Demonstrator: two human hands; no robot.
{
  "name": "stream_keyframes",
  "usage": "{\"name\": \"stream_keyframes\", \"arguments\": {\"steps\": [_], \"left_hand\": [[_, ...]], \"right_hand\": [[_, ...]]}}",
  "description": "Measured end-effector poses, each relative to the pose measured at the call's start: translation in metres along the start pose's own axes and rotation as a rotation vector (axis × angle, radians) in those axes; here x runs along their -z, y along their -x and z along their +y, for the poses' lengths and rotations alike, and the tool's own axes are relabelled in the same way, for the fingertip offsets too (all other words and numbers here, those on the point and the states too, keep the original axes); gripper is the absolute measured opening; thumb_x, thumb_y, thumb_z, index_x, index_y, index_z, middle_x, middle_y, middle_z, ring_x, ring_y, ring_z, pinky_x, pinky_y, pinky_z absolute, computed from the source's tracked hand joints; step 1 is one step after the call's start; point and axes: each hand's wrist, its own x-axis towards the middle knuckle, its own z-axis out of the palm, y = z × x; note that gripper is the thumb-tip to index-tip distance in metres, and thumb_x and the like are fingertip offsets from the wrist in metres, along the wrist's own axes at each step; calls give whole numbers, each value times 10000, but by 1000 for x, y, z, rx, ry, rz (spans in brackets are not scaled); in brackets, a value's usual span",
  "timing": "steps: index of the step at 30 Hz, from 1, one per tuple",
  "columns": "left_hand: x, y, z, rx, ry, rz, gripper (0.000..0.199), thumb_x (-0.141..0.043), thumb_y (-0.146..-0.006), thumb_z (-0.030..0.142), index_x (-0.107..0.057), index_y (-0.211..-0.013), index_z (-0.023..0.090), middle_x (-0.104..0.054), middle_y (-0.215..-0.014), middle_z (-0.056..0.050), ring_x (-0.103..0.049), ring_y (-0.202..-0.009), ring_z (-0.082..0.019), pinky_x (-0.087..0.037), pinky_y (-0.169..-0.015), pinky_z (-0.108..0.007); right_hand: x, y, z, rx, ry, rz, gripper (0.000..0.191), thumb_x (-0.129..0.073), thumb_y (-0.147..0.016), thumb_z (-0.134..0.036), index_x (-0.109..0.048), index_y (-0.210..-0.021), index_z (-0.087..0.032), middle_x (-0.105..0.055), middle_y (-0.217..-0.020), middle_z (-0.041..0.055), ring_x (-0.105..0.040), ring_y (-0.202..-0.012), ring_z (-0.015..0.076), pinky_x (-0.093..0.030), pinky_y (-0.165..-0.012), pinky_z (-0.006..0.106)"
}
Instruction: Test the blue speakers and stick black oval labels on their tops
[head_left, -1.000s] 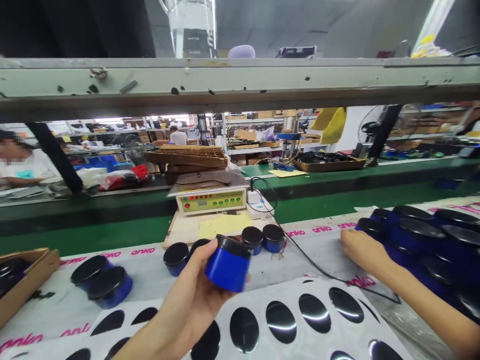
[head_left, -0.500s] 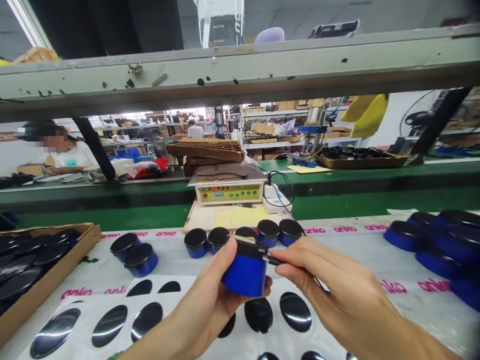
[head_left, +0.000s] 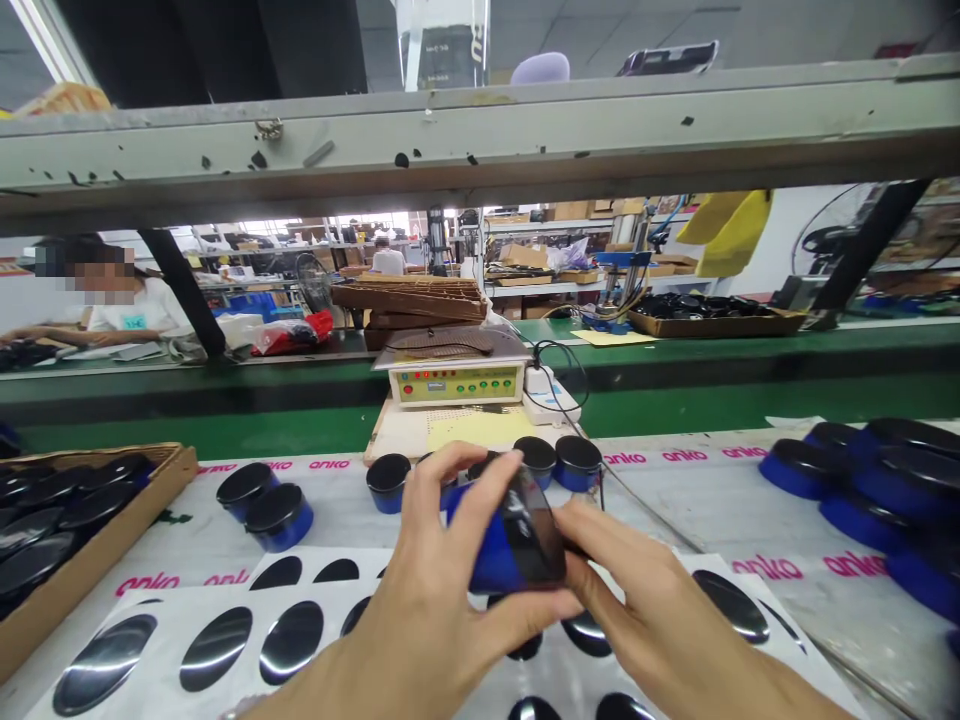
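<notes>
My left hand (head_left: 442,570) is closed around a round blue device with a glossy black face (head_left: 536,530). The device is tilted, its face turned to the right and towards me. At its right side my right hand (head_left: 630,580) pinches what looks like the black cable plug, mostly hidden by the fingers; whether it sits in the device cannot be seen. Below lie white sheets (head_left: 169,625) bearing black oval discs (head_left: 217,648). A row of similar blue devices with black tops (head_left: 577,462) stands just behind my hands.
Two more blue devices (head_left: 279,517) stand left, beside a cardboard tray (head_left: 169,485) full of them. Stacked devices (head_left: 862,510) are at right. A control box with lights (head_left: 457,385) and a white power adapter (head_left: 551,397) stand behind. A shelf beam (head_left: 480,135) crosses above; a co-worker (head_left: 135,300) sits beyond.
My left hand has turned the device so its black face points right and towards me, with fingers now over its top. The right hand stays at its side; the plug, visible before, is now mostly covered.
</notes>
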Motion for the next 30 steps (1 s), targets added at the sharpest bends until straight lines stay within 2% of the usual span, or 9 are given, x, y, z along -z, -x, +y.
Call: {"name": "stream_keyframes", "arguments": {"steps": [4, 7, 9, 14, 20, 24, 26, 28, 30], "left_hand": [[4, 5, 8, -414, -235, 19, 744, -688, -820, 163, -329, -1464, 259, -600, -1124, -99, -544, -1196, -279, -425, -1083, -432], [3, 7, 18, -444, -156, 70, 734, -536, -857, -28, -303, -1463, 316, -657, -1029, -24, -665, -1007, -187, -316, -1158, -474], [3, 6, 23, -443, -151, 26, 685, -479, -856, -80, -414, -1389, 346, -673, -991, 20, -704, -821, -127, -302, -1160, -479], [10, -1, 23, -628, -434, -87, 401, -464, -858, -59, -665, -1072, 215, -677, -841, 10, -677, -640, -99, -367, -1119, -486], [12, 2, 16, -583, -447, -107, 323, -461, -884, 15, -658, -1039, 219, -673, -896, -36, -686, -817, -156, -371, -1115, -485], [9, 7, 6, -418, -324, -160, 495, -569, -861, 133, -473, -1330, 257, -616, -1065, -97, -623, -1077, -246, -467, -1024, -440], [6, 10, -2, -335, -297, -257, 637, -638, -827, 229, -386, -1412, 230, -598, -1170, -143, -616, -1080, -297, -535, -914, -408], [3, 11, -13, -276, -277, -325, 657, -676, -788, 283, -429, -1390, 195, -609, -1196, -162, -638, -1011, -318, -551, -858, -408], [3, 10, -25, -156, -286, -304, 592, -669, -785, 280, -487, -1342, 198, -613, -1202, -151, -636, -1005, -324, -544, -856, -423]], "right_hand": [[-6, 7, 6, -15, -111, -16, 192, -417, -927, -84, -512, -974, -244, -583, -832, 9, -611, -754, 134, -536, -666, 211], [-6, 11, 5, 25, -113, -1, 192, -429, -912, -76, -496, -976, -244, -570, -811, 5, -598, -712, 131, -539, -660, 210], [-5, 12, 3, 33, -99, 2, 180, -430, -901, -63, -478, -920, -235, -560, -783, 3, -587, -677, 128, -536, -635, 205], [-8, 15, 3, 52, -60, 20, 196, -445, -875, -40, -482, -914, -228, -562, -773, 2, -583, -674, 132, -544, -649, 216], [-12, 18, 9, 72, -21, 32, 204, -444, -911, -87, -529, -1033, -227, -594, -802, 17, -603, -714, 151, -543, -655, 237], [-5, 18, 6, 131, 73, -42, 173, -414, -967, -177, -565, -886, -200, -576, -699, 22, -576, -609, 156, -494, -533, 255], [-1, 21, 4, 186, 185, -151, 267, -391, -978, -188, -578, -787, -195, -560, -640, 20, -557, -552, 154, -441, -461, 260], [5, 29, 8, 234, 288, -223, 278, -396, -971, -166, -607, -790, -188, -572, -624, 20, -562, -528, 150, -401, -424, 260], [17, 42, 22, 274, 368, -176, 202, -437, -950, -152, -632, -912, -187, -627, -666, 27, -598, -547, 152, -412, -440, 260]]}}
